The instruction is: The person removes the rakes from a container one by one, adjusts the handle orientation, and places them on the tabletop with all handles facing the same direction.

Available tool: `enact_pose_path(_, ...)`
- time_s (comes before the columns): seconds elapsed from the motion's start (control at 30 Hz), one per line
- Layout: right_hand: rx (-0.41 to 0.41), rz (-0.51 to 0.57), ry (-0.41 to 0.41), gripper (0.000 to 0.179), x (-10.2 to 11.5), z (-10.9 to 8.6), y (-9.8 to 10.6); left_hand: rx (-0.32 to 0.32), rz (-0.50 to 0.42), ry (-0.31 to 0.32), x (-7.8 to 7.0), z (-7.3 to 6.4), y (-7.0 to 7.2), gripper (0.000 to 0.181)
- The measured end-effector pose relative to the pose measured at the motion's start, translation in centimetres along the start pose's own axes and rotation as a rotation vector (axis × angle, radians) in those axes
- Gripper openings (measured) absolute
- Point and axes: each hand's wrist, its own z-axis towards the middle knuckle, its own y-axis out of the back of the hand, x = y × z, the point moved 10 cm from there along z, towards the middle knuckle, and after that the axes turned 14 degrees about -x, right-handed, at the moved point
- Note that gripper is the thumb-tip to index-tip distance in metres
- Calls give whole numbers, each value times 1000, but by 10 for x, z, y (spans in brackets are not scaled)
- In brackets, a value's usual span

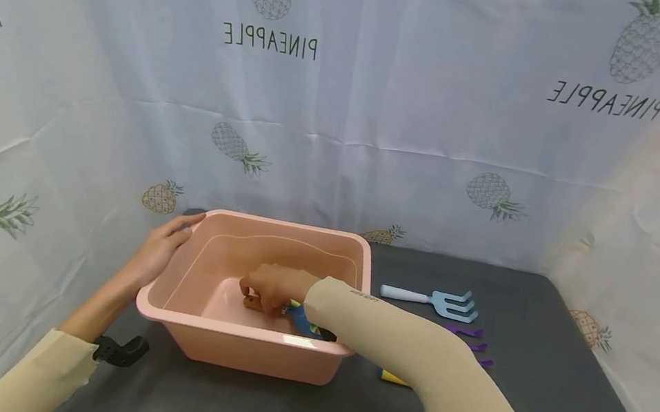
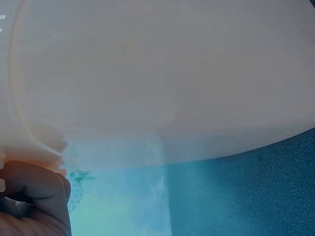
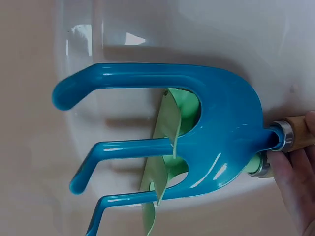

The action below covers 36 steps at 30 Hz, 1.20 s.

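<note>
A pink plastic basin (image 1: 242, 351) stands on the dark table. At its left side my left hand (image 1: 157, 254) grips the rim, fingers over the outside; in the left wrist view that hand (image 2: 37, 196) shows only at the lower left. My right hand (image 1: 278, 285) is inside the basin, its fingers around the wooden handle (image 1: 252, 303) of a blue three-pronged hand rake (image 3: 224, 123). Beneath the blue rake lies a green tool (image 3: 167, 120) with curved prongs and a wooden handle, partly covered. Most of the right hand is out of the right wrist view.
Right of the basin lie a light blue hand rake (image 1: 448, 303) and a purple pronged tool (image 1: 477, 346), the latter partly behind my right sleeve. A yellow piece (image 1: 393, 378) shows beneath the forearm. A pineapple-print curtain (image 1: 350, 97) encloses the table's back and sides.
</note>
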Motion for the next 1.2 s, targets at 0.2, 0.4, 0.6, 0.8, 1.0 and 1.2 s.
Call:
enact_pose_path(0.2,-18,-11,7,40,0,1,2,-3,-8,8,2,1,0,54)
enact_pose_path(0.4,-49,-68,8,36,0,0,9,-4,-10,3,0,-1,1,54)
enact_pose_path(0.6,-77,-87,13,24,1,-2,16,5,-17,4,0,-2,0,53)
enact_pose_path(0.8,-48,16,-39,40,-5,0,16,8,-18,5,2,-1,-1,54)
enact_pose_path(1.0,-75,-38,-33,36,-8,4,19,20,-22,10,4,-1,-3,54)
enact_pose_path(1.2,-124,-104,-25,16,-8,4,26,3,-18,3,2,0,-3,54)
